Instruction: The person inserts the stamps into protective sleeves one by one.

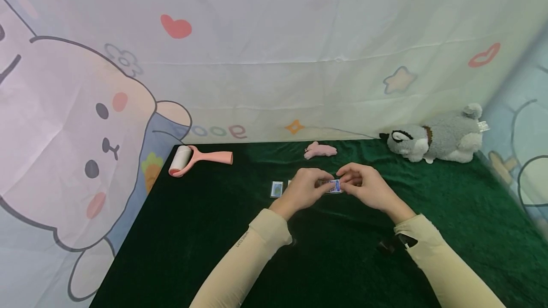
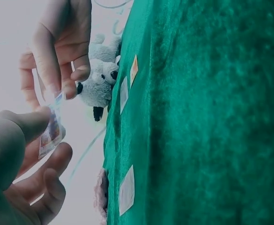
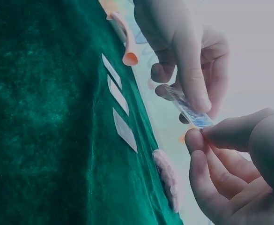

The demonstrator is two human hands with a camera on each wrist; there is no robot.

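Note:
Above the green cloth, both hands hold one small picture card (image 1: 334,186) with a blue design and clear, shiny plastic about it. My left hand (image 1: 303,188) pinches one end between thumb and fingers. At the other end, the thumb and fingertip of my right hand (image 1: 364,187) pinch a corner. The right wrist view shows the card (image 3: 188,110) tilted between the two hands. Another small card (image 1: 277,189) lies on the cloth left of my left hand, which hides part of the row. Three pale cards, one of them this card (image 3: 125,130), lie in line there.
A pink-handled lint roller (image 1: 210,157) lies at the back left of the green cloth (image 1: 192,251). A small pink plush toy (image 1: 320,150) lies behind the hands, and a grey plush animal (image 1: 445,137) at the back right. A printed curtain (image 1: 274,61) hangs behind.

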